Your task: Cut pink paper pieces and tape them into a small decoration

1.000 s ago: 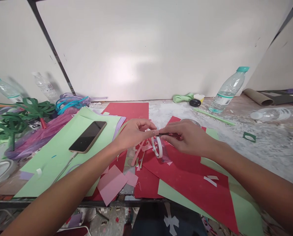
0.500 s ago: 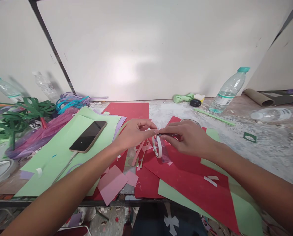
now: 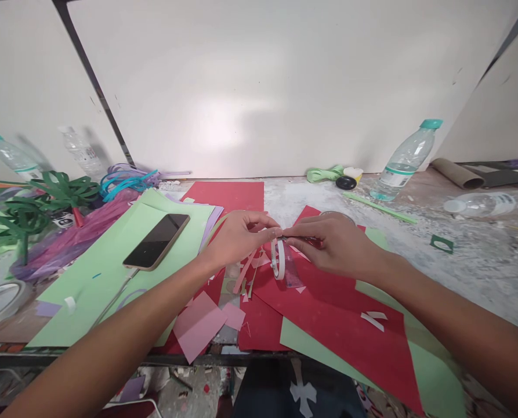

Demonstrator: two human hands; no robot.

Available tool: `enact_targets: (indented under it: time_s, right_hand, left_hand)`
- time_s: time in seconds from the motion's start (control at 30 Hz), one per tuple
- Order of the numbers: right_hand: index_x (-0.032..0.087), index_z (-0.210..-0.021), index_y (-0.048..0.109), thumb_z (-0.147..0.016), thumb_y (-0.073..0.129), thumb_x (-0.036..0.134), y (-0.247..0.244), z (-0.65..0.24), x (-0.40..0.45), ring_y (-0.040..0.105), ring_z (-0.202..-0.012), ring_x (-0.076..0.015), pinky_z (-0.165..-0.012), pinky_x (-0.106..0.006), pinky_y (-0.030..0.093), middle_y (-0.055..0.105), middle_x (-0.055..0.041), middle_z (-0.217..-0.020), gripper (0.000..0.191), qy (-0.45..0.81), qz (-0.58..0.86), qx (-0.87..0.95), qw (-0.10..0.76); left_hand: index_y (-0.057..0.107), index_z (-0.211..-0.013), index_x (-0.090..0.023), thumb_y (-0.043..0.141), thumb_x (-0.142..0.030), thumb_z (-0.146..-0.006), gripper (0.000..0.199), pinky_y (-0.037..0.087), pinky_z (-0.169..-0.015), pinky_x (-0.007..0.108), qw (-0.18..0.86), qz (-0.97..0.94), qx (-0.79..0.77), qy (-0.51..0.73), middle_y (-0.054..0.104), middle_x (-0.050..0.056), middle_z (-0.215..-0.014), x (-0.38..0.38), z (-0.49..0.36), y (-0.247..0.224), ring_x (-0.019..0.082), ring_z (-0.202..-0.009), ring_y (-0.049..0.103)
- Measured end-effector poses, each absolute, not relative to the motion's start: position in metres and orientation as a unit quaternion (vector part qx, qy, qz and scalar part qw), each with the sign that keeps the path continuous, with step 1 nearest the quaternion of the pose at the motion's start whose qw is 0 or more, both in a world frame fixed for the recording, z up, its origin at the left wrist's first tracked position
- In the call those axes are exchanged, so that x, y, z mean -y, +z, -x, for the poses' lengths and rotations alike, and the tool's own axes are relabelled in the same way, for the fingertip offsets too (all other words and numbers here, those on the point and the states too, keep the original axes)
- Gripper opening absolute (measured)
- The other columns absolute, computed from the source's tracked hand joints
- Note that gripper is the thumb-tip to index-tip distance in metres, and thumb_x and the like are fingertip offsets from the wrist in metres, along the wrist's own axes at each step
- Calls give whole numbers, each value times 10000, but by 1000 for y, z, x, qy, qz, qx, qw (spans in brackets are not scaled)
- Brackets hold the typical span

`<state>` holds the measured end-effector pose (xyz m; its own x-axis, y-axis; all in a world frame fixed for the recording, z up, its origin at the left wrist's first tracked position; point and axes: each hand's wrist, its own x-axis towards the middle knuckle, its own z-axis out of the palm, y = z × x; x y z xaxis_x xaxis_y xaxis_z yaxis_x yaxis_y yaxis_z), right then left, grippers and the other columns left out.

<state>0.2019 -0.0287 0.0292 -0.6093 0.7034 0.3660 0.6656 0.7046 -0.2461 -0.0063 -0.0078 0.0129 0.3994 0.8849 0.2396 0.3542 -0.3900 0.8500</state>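
My left hand (image 3: 241,235) and my right hand (image 3: 332,241) meet fingertip to fingertip over the red paper (image 3: 328,290). A white tape roll (image 3: 278,261) hangs on edge just under my left fingertips, which are pinched at its upper end. The fingers of my right hand are closed round a small dark item, mostly hidden by them. Beneath the hands lie pink strips (image 3: 243,271) and a piece of purple translucent film (image 3: 292,273). Pink paper squares (image 3: 200,325) rest nearer the table's front edge.
A phone (image 3: 156,241) with a cable lies on green sheets (image 3: 76,278) at left. Green paper flowers (image 3: 67,191) and a larger tape roll (image 3: 0,302) are further left. A bottle (image 3: 406,159) stands at back right, near a cardboard tube (image 3: 459,173) and a lying bottle (image 3: 493,203).
Both hands keep nearly the same pose. My fingertips and the tape roll have shifted very slightly to the right.
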Motion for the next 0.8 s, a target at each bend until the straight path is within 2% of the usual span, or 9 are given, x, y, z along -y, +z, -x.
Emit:
enact_targets:
  time_s: [0.3,0.5,0.6,0.7,0.8]
  right_hand:
    - [256,-1058,701,-864,519,283,36,-203,29,567,-619,-140,-524,-260,339,726,-11,-792,267,70,386,894,218]
    - [264,-1013,710,-839,552,299,40,-206,28,547,-577,-127,-511,-255,341,711,-6,-765,238,106,403,881,224]
    - [259,-1031,702,-845,543,346,39,-209,23,543,-567,-128,-504,-255,352,706,-10,-777,260,134,432,859,240]
    - [237,-1063,688,-849,529,402,35,-216,14,575,-621,-150,-526,-264,377,708,-34,-848,314,154,469,831,257]
    - [253,-1053,694,-842,525,425,29,-223,4,591,-634,-169,-523,-274,375,708,-39,-849,320,180,471,840,200]
  left_hand:
    - [705,-811,-208,582,-455,-800,277,407,-608,255,369,-752,-415,355,652,20,-778,10,6,13,130,-677,541]
    - [665,-730,-184,548,-444,-829,302,295,-520,226,371,-738,-409,388,480,-27,-607,12,4,16,82,-557,363]
    - [622,-675,-169,558,-452,-822,325,279,-520,225,379,-726,-408,403,426,-33,-589,13,4,17,79,-556,332]
    - [647,-723,-179,575,-458,-809,302,294,-529,226,400,-709,-409,413,453,-32,-600,12,5,18,79,-549,338]
    - [680,-814,-197,586,-473,-797,292,298,-519,228,433,-682,-417,418,479,-30,-599,11,5,17,76,-524,333]
